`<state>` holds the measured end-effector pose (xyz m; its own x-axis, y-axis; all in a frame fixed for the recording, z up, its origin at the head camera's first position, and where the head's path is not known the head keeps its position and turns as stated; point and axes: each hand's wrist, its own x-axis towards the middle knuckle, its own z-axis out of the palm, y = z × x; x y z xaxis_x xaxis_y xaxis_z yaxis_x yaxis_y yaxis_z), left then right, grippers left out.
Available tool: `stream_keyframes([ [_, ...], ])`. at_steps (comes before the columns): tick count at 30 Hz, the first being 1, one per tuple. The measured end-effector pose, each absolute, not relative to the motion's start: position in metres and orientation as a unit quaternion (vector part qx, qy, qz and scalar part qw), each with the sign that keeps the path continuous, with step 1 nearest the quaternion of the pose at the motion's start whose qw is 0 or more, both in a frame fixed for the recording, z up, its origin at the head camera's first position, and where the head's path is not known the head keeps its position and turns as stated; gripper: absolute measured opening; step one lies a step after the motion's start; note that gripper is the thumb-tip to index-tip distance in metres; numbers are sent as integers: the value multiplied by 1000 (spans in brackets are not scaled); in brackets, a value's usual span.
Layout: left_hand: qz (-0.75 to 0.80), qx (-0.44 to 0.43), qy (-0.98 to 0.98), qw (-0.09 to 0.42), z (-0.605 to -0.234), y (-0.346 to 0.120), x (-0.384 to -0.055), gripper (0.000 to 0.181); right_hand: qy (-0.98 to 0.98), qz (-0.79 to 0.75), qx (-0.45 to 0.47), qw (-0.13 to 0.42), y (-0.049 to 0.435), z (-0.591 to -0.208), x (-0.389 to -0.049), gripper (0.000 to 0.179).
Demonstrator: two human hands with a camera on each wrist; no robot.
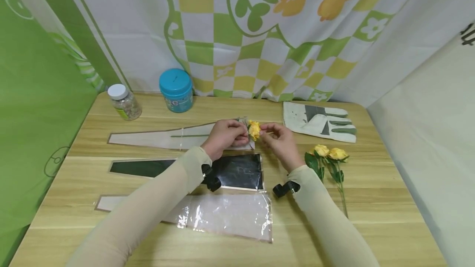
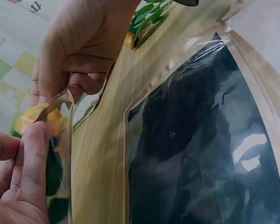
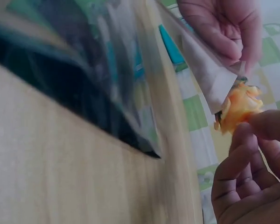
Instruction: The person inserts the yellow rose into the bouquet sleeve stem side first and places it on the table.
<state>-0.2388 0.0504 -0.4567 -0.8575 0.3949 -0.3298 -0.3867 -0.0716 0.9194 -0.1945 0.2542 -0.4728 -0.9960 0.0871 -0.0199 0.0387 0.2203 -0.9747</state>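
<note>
A yellow artificial rose (image 1: 254,130) sits at the wide mouth of a tapered pale flower sleeve (image 1: 148,140); its green stem (image 1: 189,136) runs along the sleeve. My left hand (image 1: 227,135) pinches the sleeve's edge beside the bloom. From the other side, my right hand (image 1: 280,141) holds the flower head between thumb and fingers, as the right wrist view shows with the rose (image 3: 238,107). In the left wrist view, the clear film (image 2: 65,140) stands up around the petals. Part of the sleeve's mouth is hidden behind my left fingers.
Nearer me lie a black-backed sleeve (image 1: 237,172) and another pale sleeve (image 1: 230,215). Two yellow roses (image 1: 337,154) are on the right, below a work glove (image 1: 319,122). A blue-lidded tub (image 1: 176,90) and a white-capped jar (image 1: 125,103) stand at the back left.
</note>
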Motion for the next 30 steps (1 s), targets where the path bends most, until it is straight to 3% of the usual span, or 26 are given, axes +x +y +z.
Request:
stream_keyframes([
  [8, 728, 6, 639, 247, -455, 49, -240, 16, -814, 581, 6, 19, 253, -475, -193, 23],
  [30, 747, 6, 628, 218, -453, 52, -237, 29, -808, 588, 15, -1, 237, -476, -195, 26],
])
